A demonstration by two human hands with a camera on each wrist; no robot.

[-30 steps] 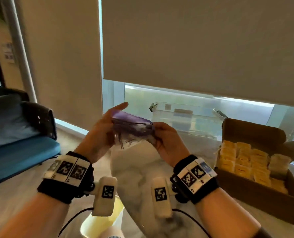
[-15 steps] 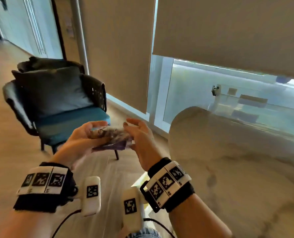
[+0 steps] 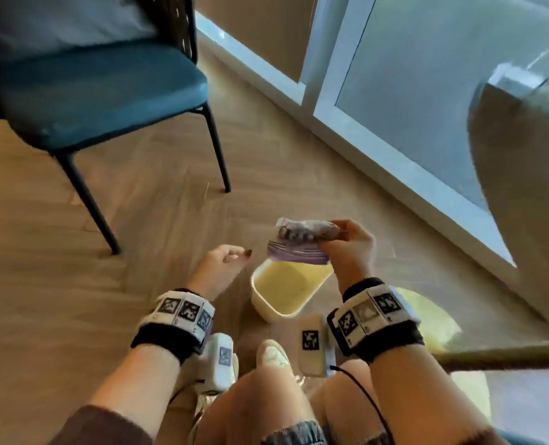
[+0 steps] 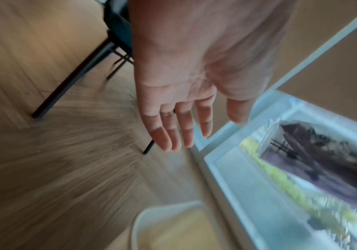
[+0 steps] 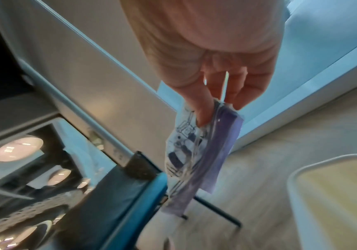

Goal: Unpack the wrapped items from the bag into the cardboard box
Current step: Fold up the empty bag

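Note:
A crumpled clear plastic bag with a purple strip hangs from my right hand, which pinches its top between thumb and fingers. In the right wrist view the bag dangles limp. It hangs just above a cream-coloured bin on the floor. My left hand is to the left of the bag, apart from it, palm open, fingers straight and holding nothing. The bag shows blurred at the right of the left wrist view. The cardboard box is out of view.
A teal chair with black legs stands on the wooden floor at the upper left. The window frame runs diagonally at the right. The marble table's edge rises at the far right. My knees and shoe are below.
My view has swung from the table down to the floor. My left hand has let go of the bag, and my right hand alone holds it over the bin.

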